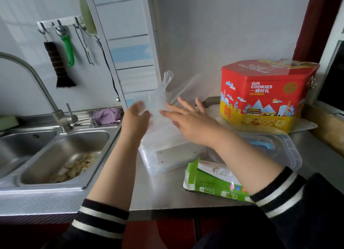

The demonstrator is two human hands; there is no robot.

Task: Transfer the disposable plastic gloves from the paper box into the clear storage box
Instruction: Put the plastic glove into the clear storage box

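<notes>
I see a steel worktop [163, 191] in a kitchen corner, with a double steel sink [61, 155] at left and a red and yellow cookie tin [260, 98] at far right. The clear plastic storage box [158, 163] sits mid-worktop; its clear lid [283, 150] lies just right of it, and the opened green and white paper box [210, 183] lies nearer. My left hand [135, 120] curls round the sheaf of thin, translucent plastic gloves [160, 99], which stands above the storage box. My right hand [189, 118] is flat, fingers straight against the sheaf. I judge the gloves should be pressed flat and lowered evenly, so the limp, crinkly film does not spring out.
</notes>
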